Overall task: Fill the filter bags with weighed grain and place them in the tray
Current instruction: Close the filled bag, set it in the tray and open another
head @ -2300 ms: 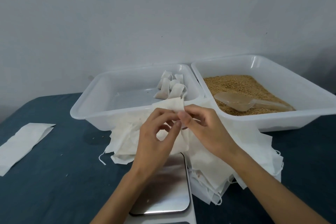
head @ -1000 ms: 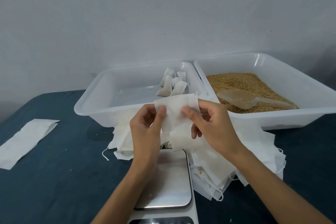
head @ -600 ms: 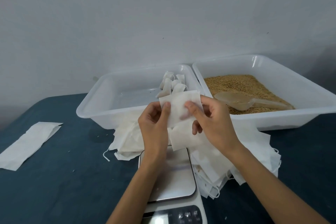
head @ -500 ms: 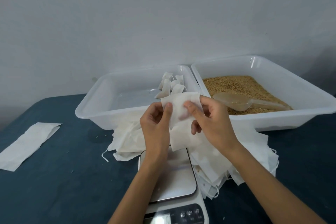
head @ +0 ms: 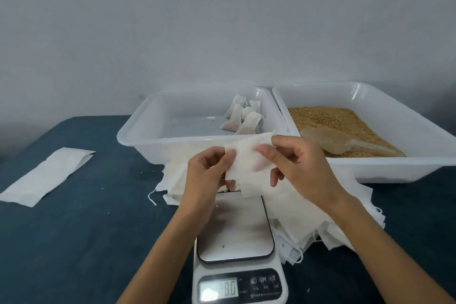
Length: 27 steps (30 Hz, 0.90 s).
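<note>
Both hands pinch filter bag (head: pixel 249 155): left hand (head: pixel 207 175), right hand (head: pixel 296 165), above scale (head: pixel 235 227).

There are two white trays: the left tray (head: pixel 138 131) and the right tray (head: pixel 419 136). About five filled bags (head: pixel 243 118) sit in the left one. One scoop (head: pixel 330 142) lies on the grain (head: pixel 328 118). One scale (head: pixel 237 242), two hands, one held bag (head: pixel 246 158), and a pile of empty bags (head: pixel 303 215), too many to count.

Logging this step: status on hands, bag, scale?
Left hand and right hand both pinch an empty filter bag above the scale. Scoop untouched in grain. Nothing in the way.
</note>
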### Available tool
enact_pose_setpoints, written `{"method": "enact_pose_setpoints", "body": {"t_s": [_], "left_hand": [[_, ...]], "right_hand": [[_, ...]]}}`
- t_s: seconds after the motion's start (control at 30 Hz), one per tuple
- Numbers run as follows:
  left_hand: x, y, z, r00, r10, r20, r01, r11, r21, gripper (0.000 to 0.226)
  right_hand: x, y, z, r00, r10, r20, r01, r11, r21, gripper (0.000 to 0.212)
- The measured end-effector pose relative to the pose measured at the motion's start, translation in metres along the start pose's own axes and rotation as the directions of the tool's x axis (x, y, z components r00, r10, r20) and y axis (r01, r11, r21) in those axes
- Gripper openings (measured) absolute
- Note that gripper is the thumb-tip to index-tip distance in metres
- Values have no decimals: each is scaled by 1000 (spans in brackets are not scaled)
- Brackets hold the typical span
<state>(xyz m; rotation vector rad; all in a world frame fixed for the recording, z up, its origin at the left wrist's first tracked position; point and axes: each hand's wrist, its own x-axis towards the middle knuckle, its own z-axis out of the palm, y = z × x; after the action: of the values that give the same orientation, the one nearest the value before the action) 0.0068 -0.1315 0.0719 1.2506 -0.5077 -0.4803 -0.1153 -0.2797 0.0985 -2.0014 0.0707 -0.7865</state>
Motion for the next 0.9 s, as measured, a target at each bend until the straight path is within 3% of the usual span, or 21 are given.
{"method": "enact_pose_setpoints", "body": {"t_s": [0.13,0.23,0.27,0.33,0.4,0.5,0.6,0.67,0.73,0.83,0.9], "left_hand": [[0,2,-4,991,-117,72,121,991,-60,19],[0,2,-4,992,-124,21,124,992,14,10],[-2,1,-3,998,-52,-29,55,992,110,7],[-9,0,-1,975,217,-41,-189,917,350,21],[-16,5,-2,921,356,159,-388,798,462,52],[-17,15,5,880,165,446,-422,704,571,89],[-17,17,16,870,154,468,-433,692,578,64],[-19,15,19,888,152,433,-385,761,522,45],[-23,10,20,901,116,418,-318,832,454,38],[-29,5,21,921,101,375,-225,926,303,28],[-30,1,18,941,89,326,-170,958,230,24]], "right_hand": [[-2,-8,-4,996,-92,21,94,989,-118,37],[0,-12,-9,998,-59,1,58,991,-124,27],[1,-13,-11,999,-38,-13,36,992,-121,27],[3,-14,-14,1000,-8,-25,4,990,-142,29],[4,-20,-16,1000,7,4,-6,984,-176,30],[7,-31,-19,995,24,102,-7,986,-166,32],[10,-42,-25,981,62,182,-33,987,-157,50],[12,-47,-29,969,123,215,-79,976,-203,74],[14,-50,-29,938,198,284,-130,962,-239,85],[16,-55,-28,900,202,386,-121,967,-226,83],[23,-54,-41,937,150,317,-112,985,-135,71]]}}
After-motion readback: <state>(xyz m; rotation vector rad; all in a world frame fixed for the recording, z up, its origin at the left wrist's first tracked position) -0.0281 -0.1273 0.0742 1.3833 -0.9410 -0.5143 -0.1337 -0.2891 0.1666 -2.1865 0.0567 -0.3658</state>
